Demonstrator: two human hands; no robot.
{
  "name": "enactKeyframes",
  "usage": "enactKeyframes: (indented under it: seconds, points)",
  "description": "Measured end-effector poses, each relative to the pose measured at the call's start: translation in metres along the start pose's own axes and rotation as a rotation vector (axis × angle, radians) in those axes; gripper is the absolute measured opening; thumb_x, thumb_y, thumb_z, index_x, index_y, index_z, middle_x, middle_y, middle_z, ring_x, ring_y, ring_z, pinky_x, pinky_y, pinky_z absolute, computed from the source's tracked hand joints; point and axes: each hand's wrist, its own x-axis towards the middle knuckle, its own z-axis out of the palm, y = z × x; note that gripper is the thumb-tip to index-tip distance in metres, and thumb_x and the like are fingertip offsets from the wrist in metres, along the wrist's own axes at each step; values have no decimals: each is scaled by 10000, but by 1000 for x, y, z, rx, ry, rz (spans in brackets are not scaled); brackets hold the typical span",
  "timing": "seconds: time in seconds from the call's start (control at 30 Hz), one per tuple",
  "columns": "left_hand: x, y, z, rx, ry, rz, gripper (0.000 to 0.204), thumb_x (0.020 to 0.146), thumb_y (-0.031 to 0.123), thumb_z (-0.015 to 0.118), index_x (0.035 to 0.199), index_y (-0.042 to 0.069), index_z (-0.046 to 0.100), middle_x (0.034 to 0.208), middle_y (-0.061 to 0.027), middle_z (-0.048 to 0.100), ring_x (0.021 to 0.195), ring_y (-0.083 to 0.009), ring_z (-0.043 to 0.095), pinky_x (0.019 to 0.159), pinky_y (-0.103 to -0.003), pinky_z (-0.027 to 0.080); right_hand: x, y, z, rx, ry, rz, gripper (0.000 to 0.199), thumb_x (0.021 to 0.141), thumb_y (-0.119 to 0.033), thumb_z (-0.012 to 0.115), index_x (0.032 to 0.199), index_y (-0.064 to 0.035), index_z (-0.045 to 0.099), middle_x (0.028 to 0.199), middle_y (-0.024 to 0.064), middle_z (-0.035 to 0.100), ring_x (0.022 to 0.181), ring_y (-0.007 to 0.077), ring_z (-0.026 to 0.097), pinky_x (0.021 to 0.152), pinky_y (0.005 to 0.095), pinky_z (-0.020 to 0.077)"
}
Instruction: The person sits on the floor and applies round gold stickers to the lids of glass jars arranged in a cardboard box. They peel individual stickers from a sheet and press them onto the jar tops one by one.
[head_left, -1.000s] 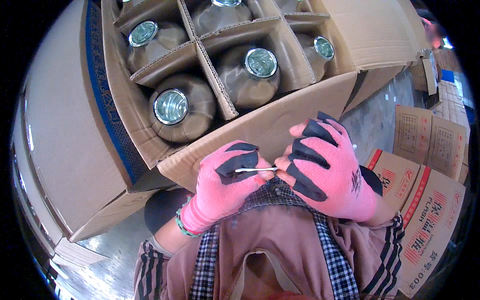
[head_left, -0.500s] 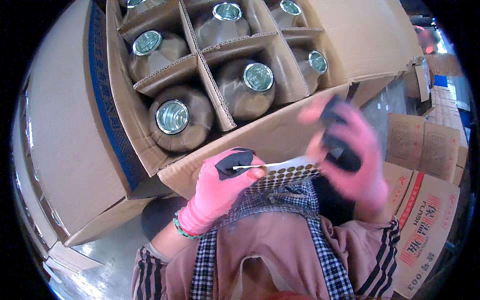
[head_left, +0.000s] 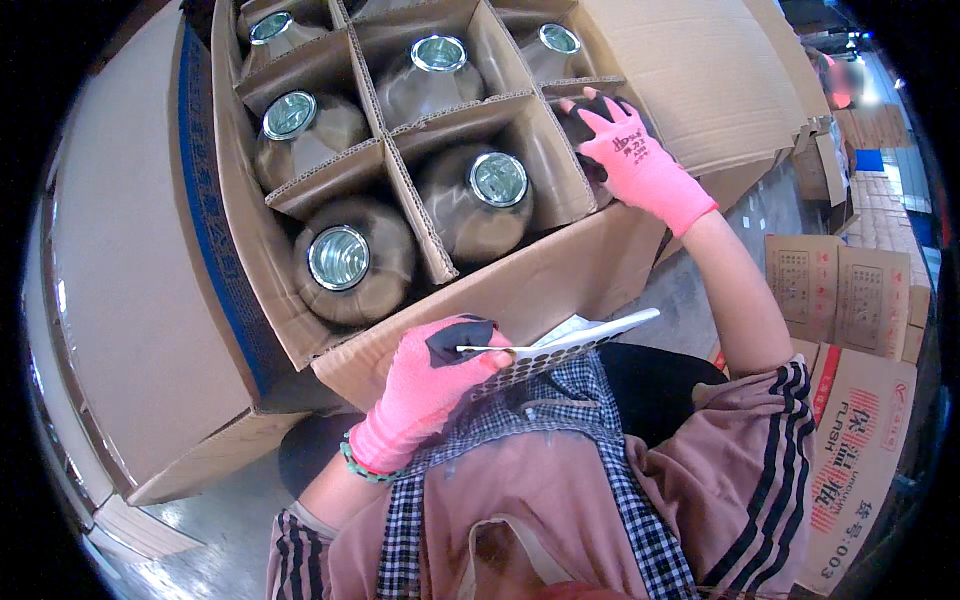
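Note:
My left hand (head_left: 430, 380), in a pink glove with dark finger pads, pinches a white sheet of round, dark gold stickers (head_left: 545, 362) by its edge, in front of the apron. My right hand (head_left: 625, 155), gloved alike, reaches into the right-hand near compartment of an open carton (head_left: 480, 300). Its fingers are spread over the bottle there, which it hides; whether a sticker is under the fingertips cannot be seen. Glass vacuum flask liners with silvery rims stand in the other compartments, among them a near-left liner (head_left: 345, 262) and a near-middle liner (head_left: 490, 195).
Cardboard dividers (head_left: 425, 215) part the carton into cells. Its flap (head_left: 700, 75) lies folded out to the right. A closed carton (head_left: 150, 250) stands close on the left. More printed cartons (head_left: 850, 460) are stacked on the right. Another person (head_left: 845, 80) is far off at the upper right.
My right hand has left the sticker sheet and moved up and away into the carton's right-hand cell. The left hand keeps the sheet, whose free end now sticks out to the right.

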Motion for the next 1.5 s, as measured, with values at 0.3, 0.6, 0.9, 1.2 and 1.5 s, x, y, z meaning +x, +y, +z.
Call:
enactKeyframes:
  seconds: [0.3, 0.6, 0.9, 1.2, 1.5]
  points:
    - [3, 2, 1, 39, -20, 52, 133, 775, 124, 628, 820, 0, 616, 747, -7, 532, 698, -77, 480, 625, -218, 381, -34, -15, -53, 91, 472, 324, 229, 653, -56, 610, 879, -72, 584, 1171, 111, 499, 1107, 347, 431, 915, 420, 369]
    - [-7, 10, 6, -75, 75, 108, 136, 799, 79, 590, 895, -18, 596, 839, -41, 570, 771, -94, 513, 689, -229, 413, -55, -133, -97, 589, 180, -77, 295, 611, -140, 702, 872, -66, 586, 922, 63, 580, 926, 265, 539, 789, 387, 420]
    - [-17, 5, 3, -66, 134, 138, 163, 805, 87, 589, 929, -18, 595, 855, -42, 581, 763, -94, 514, 683, -234, 424, -52, -144, -80, 599, 210, -199, 301, 562, -126, 605, 853, -64, 557, 908, 83, 521, 892, 291, 501, 766, 420, 405]
    - [-18, 13, 4, -179, 96, -16, 286, 858, 213, 551, 1028, -16, 566, 851, -18, 571, 758, -62, 493, 665, -222, 412, -49, -141, -81, 419, 384, -269, 295, 554, -156, 586, 833, -58, 579, 1048, 71, 560, 1025, 286, 492, 841, 431, 393]
    - [-18, 3, 7, -379, 160, -4, 315, 871, 247, 532, 1036, -19, 560, 843, -15, 562, 758, -78, 493, 683, -223, 418, -41, -139, -89, 615, 349, -266, 190, 588, -56, 645, 759, -30, 567, 1043, 110, 573, 1002, 318, 515, 849, 438, 395]
